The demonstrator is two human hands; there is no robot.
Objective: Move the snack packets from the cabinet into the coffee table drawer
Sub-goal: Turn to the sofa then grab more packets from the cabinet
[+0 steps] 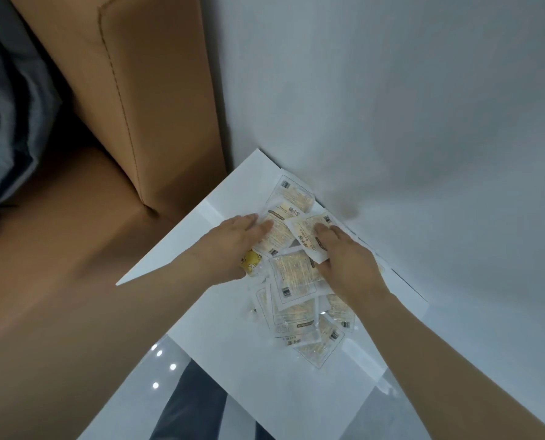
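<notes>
White drawer (220,312) | left hand (233,246) fingers flat on snack packets (296,274); right hand (344,258) pinching one

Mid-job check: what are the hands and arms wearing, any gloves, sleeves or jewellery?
Nothing visible. The left hand and right hand are ungloved, with no rings, watch or band seen. The left forearm and right forearm are bare to the frame edge.

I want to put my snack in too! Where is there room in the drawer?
Bare floor of the drawer lies left of the snack packets, near the left hand. A small patch sits in the far corner by the sofa. The middle and right side are crowded.
</notes>
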